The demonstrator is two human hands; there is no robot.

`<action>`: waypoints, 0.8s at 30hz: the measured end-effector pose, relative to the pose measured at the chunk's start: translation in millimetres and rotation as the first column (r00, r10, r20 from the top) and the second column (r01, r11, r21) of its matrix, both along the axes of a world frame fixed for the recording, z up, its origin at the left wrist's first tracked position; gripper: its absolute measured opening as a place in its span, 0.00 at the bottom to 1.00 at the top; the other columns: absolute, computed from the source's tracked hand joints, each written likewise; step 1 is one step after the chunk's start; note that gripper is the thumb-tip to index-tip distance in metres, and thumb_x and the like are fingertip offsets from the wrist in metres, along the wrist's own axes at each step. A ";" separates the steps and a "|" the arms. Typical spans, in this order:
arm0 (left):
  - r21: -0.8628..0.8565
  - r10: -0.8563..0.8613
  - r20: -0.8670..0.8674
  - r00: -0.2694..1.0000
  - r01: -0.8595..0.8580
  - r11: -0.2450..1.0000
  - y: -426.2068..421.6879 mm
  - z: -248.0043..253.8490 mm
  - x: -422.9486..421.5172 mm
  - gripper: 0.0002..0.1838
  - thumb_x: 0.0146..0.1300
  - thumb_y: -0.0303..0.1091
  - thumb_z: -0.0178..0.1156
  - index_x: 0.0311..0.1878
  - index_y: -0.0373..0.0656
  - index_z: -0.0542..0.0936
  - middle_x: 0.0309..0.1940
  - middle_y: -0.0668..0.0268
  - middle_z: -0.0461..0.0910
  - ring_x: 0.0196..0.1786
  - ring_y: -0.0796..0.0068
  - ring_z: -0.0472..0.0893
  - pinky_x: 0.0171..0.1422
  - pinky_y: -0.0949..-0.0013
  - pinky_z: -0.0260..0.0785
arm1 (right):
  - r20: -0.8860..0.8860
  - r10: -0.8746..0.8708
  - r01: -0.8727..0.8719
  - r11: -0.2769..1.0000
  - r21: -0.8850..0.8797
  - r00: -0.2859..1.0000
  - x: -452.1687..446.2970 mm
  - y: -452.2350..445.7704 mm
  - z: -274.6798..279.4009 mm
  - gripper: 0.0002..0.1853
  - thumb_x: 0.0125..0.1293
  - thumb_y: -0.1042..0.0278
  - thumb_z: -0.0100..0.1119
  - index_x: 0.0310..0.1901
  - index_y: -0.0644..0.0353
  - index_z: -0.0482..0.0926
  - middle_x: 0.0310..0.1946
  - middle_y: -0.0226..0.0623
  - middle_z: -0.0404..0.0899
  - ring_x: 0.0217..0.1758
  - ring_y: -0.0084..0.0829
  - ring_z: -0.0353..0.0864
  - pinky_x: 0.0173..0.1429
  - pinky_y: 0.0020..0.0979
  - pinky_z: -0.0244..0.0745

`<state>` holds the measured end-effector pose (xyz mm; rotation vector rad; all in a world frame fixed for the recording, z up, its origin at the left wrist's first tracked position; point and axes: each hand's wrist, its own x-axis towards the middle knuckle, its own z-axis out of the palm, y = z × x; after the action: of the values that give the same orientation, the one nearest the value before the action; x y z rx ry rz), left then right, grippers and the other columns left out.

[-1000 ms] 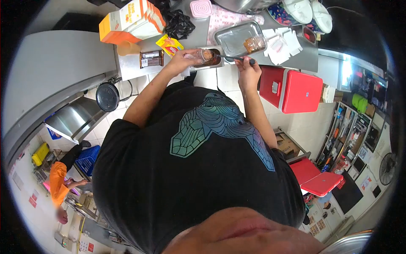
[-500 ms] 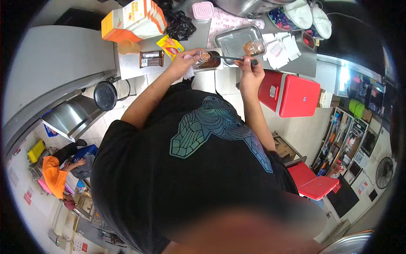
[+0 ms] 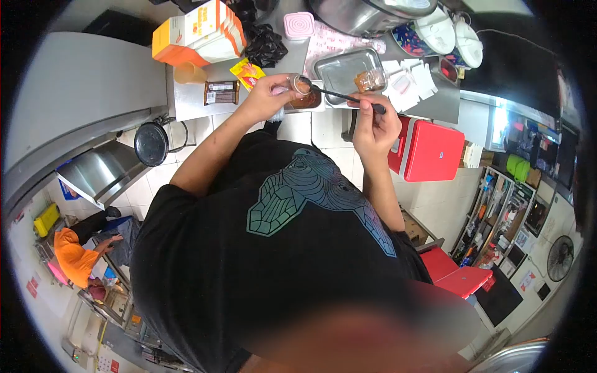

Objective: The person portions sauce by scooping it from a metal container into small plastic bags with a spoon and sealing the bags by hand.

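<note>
Over the near edge of the counter, my left hand (image 3: 268, 96) is closed around a small clear cup (image 3: 297, 87) with something brownish inside. My right hand (image 3: 378, 127) grips the end of a long black spoon (image 3: 339, 96). Its dark head is at the cup's mouth; whether it touches the cup I cannot tell. Just below the cup sits a small metal pan (image 3: 321, 102) of dark reddish-brown sauce, partly hidden by my left hand. Beyond my right hand, a clear-wrapped brown food item (image 3: 369, 81) lies in a larger metal tray (image 3: 336, 67).
To the left stand a brown-wrapped packet (image 3: 221, 92), a yellow pouch (image 3: 247, 73), a tan cup (image 3: 189, 73) and an orange-white carton (image 3: 196, 34). White paper pieces (image 3: 410, 84) lie right of the tray. A red cooler (image 3: 432, 151) stands below the counter. Behind, a person in orange (image 3: 76, 258) sits.
My right hand has moved right and slightly toward me, drawing the spoon's handle with it. The spoon's head is now over the cup's mouth. My left hand keeps its hold on the cup.
</note>
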<state>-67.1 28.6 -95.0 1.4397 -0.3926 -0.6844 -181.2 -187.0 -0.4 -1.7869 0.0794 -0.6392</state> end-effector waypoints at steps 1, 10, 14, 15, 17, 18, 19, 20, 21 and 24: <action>0.001 -0.001 0.018 1.000 0.001 1.000 0.1 4.9 0.6 0.19 0.66 0.28 0.72 0.60 0.37 0.85 0.50 0.68 0.89 0.53 0.82 0.83 0.64 0.73 0.74 | 0.000 0.009 -0.009 0.998 -0.055 1.000 2.4 0.4 8.5 0.04 0.76 0.78 0.61 0.44 0.70 0.80 0.41 0.47 0.87 0.42 0.29 0.88 0.45 0.30 0.84; -0.093 0.049 0.071 0.996 -0.043 0.995 -5.6 30.6 -1.0 0.25 0.67 0.24 0.69 0.67 0.35 0.80 0.51 0.66 0.88 0.54 0.82 0.82 0.64 0.73 0.75 | 0.105 0.167 -0.086 0.841 -0.534 0.980 12.8 6.8 74.9 0.09 0.60 0.89 0.63 0.41 0.68 0.80 0.39 0.47 0.87 0.39 0.44 0.89 0.45 0.35 0.84; -0.093 0.065 0.134 0.989 -0.053 0.994 -4.8 36.8 -0.6 0.25 0.68 0.24 0.68 0.68 0.34 0.79 0.55 0.64 0.88 0.56 0.80 0.82 0.65 0.73 0.74 | 0.148 0.160 -0.043 0.808 -0.588 0.976 7.1 19.7 98.6 0.12 0.55 0.90 0.63 0.41 0.69 0.80 0.39 0.48 0.87 0.39 0.45 0.89 0.43 0.35 0.85; -0.097 0.052 0.092 0.994 -0.043 0.994 -4.8 39.1 -0.3 0.26 0.68 0.24 0.68 0.68 0.34 0.78 0.56 0.64 0.87 0.57 0.79 0.82 0.66 0.71 0.73 | 0.156 0.170 -0.039 0.787 -0.616 0.973 6.4 20.2 103.3 0.13 0.53 0.90 0.64 0.41 0.70 0.80 0.38 0.50 0.86 0.39 0.45 0.89 0.43 0.34 0.85; -0.106 0.022 0.004 1.000 -0.021 0.994 -4.9 45.5 0.1 0.28 0.67 0.24 0.68 0.70 0.35 0.77 0.57 0.63 0.86 0.60 0.76 0.82 0.69 0.69 0.71 | 0.190 0.175 -0.018 0.778 -0.628 0.966 6.7 21.4 107.8 0.13 0.54 0.90 0.64 0.41 0.70 0.80 0.38 0.51 0.86 0.38 0.45 0.89 0.42 0.34 0.85; -0.104 0.028 0.008 1.000 -0.027 0.994 -5.9 49.2 0.5 0.28 0.67 0.24 0.68 0.70 0.35 0.77 0.58 0.63 0.86 0.60 0.76 0.82 0.69 0.68 0.71 | 0.207 0.178 -0.007 0.774 -0.633 0.962 7.2 21.4 110.0 0.13 0.54 0.90 0.65 0.42 0.71 0.80 0.38 0.51 0.86 0.38 0.45 0.89 0.42 0.34 0.85; -0.103 0.034 0.011 0.999 -0.032 0.994 -6.6 53.0 0.3 0.27 0.67 0.25 0.68 0.70 0.35 0.77 0.58 0.62 0.86 0.61 0.76 0.82 0.70 0.68 0.71 | 0.210 0.175 -0.001 0.771 -0.636 0.962 6.7 21.6 112.8 0.12 0.54 0.90 0.65 0.42 0.71 0.80 0.38 0.51 0.86 0.38 0.45 0.89 0.42 0.34 0.85; -0.101 0.039 0.014 0.999 -0.037 0.994 -7.3 56.7 0.4 0.27 0.67 0.25 0.69 0.70 0.35 0.77 0.58 0.62 0.86 0.61 0.76 0.82 0.70 0.68 0.71 | 0.213 0.172 0.004 0.769 -0.639 0.962 6.1 21.6 115.7 0.12 0.55 0.90 0.65 0.42 0.71 0.80 0.38 0.51 0.86 0.39 0.45 0.90 0.42 0.34 0.85; -0.092 0.037 -0.003 0.999 -0.037 0.995 -7.2 61.0 1.4 0.27 0.67 0.25 0.69 0.70 0.35 0.77 0.58 0.62 0.86 0.61 0.76 0.82 0.70 0.68 0.71 | 0.216 0.169 0.010 0.767 -0.642 0.962 6.0 21.5 118.0 0.12 0.56 0.90 0.65 0.42 0.71 0.80 0.38 0.52 0.86 0.39 0.45 0.90 0.42 0.34 0.85; -0.082 0.037 -0.011 0.999 -0.038 0.996 -8.6 67.1 2.9 0.27 0.67 0.25 0.69 0.69 0.35 0.78 0.58 0.63 0.86 0.61 0.76 0.82 0.69 0.68 0.72 | 0.235 0.164 0.014 0.794 -0.608 0.958 1.8 16.6 115.1 0.11 0.57 0.91 0.64 0.42 0.72 0.81 0.38 0.51 0.86 0.41 0.45 0.91 0.44 0.35 0.86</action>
<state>-64.2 20.0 -27.9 1.3627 -0.3815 -0.6375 -179.5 -170.5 114.7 -2.2776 -0.4396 -0.9222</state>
